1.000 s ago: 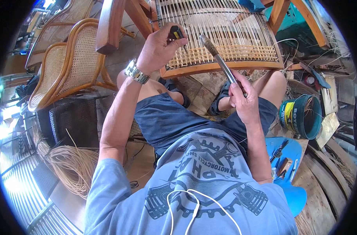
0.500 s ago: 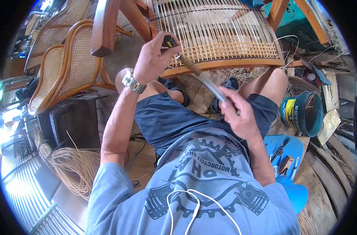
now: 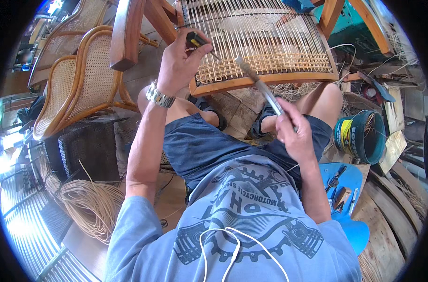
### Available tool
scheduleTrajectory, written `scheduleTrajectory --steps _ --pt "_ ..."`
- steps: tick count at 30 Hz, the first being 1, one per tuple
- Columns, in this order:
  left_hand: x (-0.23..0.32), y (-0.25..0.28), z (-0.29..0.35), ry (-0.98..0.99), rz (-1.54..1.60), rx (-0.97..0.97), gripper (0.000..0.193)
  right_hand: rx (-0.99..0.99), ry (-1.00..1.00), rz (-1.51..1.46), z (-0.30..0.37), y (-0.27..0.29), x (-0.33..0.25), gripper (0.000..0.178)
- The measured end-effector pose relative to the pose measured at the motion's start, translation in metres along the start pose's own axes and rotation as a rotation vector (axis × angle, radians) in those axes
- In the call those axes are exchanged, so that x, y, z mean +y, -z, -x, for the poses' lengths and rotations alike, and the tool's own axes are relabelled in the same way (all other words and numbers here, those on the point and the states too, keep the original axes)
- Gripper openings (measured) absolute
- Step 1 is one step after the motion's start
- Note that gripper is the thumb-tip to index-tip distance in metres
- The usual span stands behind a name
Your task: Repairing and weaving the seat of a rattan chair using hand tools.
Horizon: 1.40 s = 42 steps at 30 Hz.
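My left hand (image 3: 182, 61) is closed around the black and yellow handle of a screwdriver (image 3: 194, 40), whose thin shaft slants down to the right over the woven panel. In my right hand (image 3: 294, 129) is a long tool (image 3: 269, 95) with a silver handle and a brownish, pale-tipped end; its exact kind is unclear. That end hangs apart from the screwdriver, to its right. Beneath both tools lies a cane panel (image 3: 289, 61) in a brown wooden chair frame (image 3: 265, 80): lengthwise strands, with crosswise weaving along the near edge.
Cane-backed chairs (image 3: 97, 80) stand at left, above a coil of cane (image 3: 89, 204). A green bucket (image 3: 374, 136) is at right, near a blue plastic seat (image 3: 352, 230) carrying small tools. Wood pieces (image 3: 385, 204) lie beyond it. A wooden leg (image 3: 127, 35) rises beside my left hand.
The pale end of the right-hand tool has swung up and away from the screwdriver, and my right hand has shifted slightly right. My left hand has moved a little up and left.
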State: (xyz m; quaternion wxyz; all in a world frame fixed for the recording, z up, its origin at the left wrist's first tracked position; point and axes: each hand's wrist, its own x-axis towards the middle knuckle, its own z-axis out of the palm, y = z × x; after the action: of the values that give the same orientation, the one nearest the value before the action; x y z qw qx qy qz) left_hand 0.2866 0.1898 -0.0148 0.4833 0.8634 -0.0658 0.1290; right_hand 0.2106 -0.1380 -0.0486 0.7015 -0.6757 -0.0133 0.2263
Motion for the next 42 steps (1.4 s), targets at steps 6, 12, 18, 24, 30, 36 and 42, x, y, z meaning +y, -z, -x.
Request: scheduleTrajectory --steps 6,12,18,24,30,36,42 --pt "-0.010 -0.021 -0.019 -0.016 -0.081 -0.037 0.021 0.067 0.118 0.017 -0.034 0.007 -0.010 0.040" --pt "-0.006 -0.027 -0.030 -0.028 -0.160 -0.156 0.020 0.143 0.144 -0.006 -0.053 -0.009 -0.012 0.038" --pt "0.003 -0.013 -0.021 0.083 -0.156 -0.156 0.023 -0.017 0.065 0.021 -0.025 -0.008 -0.012 0.036" --pt "-0.010 -0.019 -0.015 0.009 -0.198 -0.111 0.025 -0.248 0.142 0.201 -0.014 -0.031 0.000 0.038" --pt "-0.014 -0.017 -0.012 0.022 -0.086 -0.090 0.019 -0.095 0.237 0.287 -0.012 -0.044 0.002 0.038" --pt "-0.015 -0.013 -0.019 -0.020 -0.115 -0.032 0.019 -0.170 0.160 0.268 -0.001 -0.034 0.000 0.038" --pt "-0.023 -0.019 -0.017 0.083 -0.200 -0.104 0.021 -0.219 0.211 0.349 -0.022 -0.046 -0.002 0.039"
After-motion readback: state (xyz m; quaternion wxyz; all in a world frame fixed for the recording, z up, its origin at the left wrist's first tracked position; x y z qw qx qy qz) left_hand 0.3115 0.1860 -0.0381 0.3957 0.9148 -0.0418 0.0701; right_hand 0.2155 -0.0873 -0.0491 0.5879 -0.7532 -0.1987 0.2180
